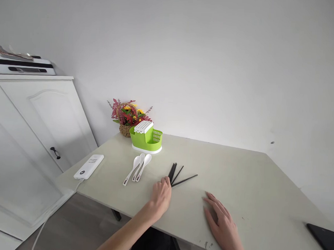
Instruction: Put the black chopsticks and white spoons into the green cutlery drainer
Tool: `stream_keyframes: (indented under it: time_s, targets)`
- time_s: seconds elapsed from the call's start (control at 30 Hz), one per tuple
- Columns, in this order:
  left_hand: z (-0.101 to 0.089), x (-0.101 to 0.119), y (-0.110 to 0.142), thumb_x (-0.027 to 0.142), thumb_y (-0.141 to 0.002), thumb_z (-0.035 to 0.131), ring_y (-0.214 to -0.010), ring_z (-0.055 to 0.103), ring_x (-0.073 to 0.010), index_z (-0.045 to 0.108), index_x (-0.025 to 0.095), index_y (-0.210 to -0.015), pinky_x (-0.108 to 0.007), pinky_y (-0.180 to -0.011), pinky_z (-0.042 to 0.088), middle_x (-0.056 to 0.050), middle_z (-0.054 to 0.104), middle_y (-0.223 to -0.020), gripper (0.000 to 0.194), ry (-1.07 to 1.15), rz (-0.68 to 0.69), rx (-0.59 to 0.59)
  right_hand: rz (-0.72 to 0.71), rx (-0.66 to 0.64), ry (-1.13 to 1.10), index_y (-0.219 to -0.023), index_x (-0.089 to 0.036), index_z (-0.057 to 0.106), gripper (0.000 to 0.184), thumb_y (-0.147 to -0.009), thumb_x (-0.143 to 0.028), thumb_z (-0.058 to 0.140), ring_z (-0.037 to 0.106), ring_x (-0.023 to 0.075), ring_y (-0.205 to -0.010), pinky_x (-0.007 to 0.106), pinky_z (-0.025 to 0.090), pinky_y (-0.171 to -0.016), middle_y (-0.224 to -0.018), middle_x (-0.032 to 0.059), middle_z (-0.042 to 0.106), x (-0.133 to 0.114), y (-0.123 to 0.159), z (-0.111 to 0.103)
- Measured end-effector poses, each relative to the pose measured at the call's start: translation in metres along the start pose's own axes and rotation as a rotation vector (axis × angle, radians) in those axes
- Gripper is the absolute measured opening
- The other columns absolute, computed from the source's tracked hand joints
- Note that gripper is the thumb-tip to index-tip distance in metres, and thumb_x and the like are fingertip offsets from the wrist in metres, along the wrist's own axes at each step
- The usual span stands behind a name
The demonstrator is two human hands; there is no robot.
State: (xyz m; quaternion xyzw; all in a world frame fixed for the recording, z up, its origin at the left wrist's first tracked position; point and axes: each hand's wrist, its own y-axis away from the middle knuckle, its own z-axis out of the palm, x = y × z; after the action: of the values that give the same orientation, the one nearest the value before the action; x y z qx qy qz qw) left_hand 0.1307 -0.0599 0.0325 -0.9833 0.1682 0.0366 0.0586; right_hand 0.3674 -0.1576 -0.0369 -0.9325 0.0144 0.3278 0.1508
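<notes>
Left hand closed round near ends of chopsticks; right hand empty, open on surface. 2 splayed chopsticks, beyond left hand, may slip out if pinched unevenly.

Pale table (spoons, black sticks atop)

From the wearer's head, the camera (the only view) looks forward and down across the table.
</notes>
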Motion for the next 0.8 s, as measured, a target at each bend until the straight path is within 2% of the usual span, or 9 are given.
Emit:
stream_keyframes:
  time_s: [0.13,0.33,0.6,0.8]
  targets:
    - [0.0,0.002,0.003,0.023,-0.098,0.055,-0.096,0.066,-0.0309,0.062,0.012,-0.12,-0.043,-0.083,0.056,-0.019,0.065,-0.108,0.025,-0.021,0.033,0.122,0.011,-0.009,-0.01,-0.139,-0.032,0.063,0.047,-0.104,-0.052,0.04,0.049,0.0289,-0.144,0.049,0.053,-0.109,-0.158,0.0012,0.051,0.0,-0.001,0.0]
    - [0.008,0.006,0.003,0.017,-0.099,0.044,-0.111,0.062,-0.0336,0.065,0.014,-0.115,-0.051,-0.095,0.051,-0.02,0.064,-0.118,0.026,0.04,0.096,0.212,0.008,-0.015,-0.013,-0.139,-0.032,0.064,0.048,-0.104,-0.053,0.04,0.051,0.0291,-0.143,0.048,0.053,-0.109,-0.157,0.0017,0.052,-0.002,-0.002,-0.002]
    - [0.008,0.008,0.006,0.022,-0.097,0.049,-0.109,0.059,-0.0319,0.07,0.016,-0.102,-0.05,-0.096,0.051,-0.016,0.063,-0.116,0.022,0.044,0.139,0.228,0.027,-0.024,-0.007,-0.138,-0.033,0.064,0.047,-0.103,-0.054,0.04,0.051,0.0288,-0.142,0.047,0.055,-0.107,-0.157,0.0005,0.052,-0.002,-0.002,-0.004]
    - [0.007,0.007,0.009,0.025,-0.098,0.052,-0.108,0.06,-0.0327,0.068,0.014,-0.103,-0.049,-0.094,0.05,-0.016,0.063,-0.113,0.02,0.022,0.129,0.216,0.014,-0.021,-0.006,-0.137,-0.033,0.064,0.046,-0.104,-0.053,0.04,0.051,0.0279,-0.143,0.046,0.055,-0.106,-0.157,0.0001,0.053,-0.002,-0.001,-0.004]
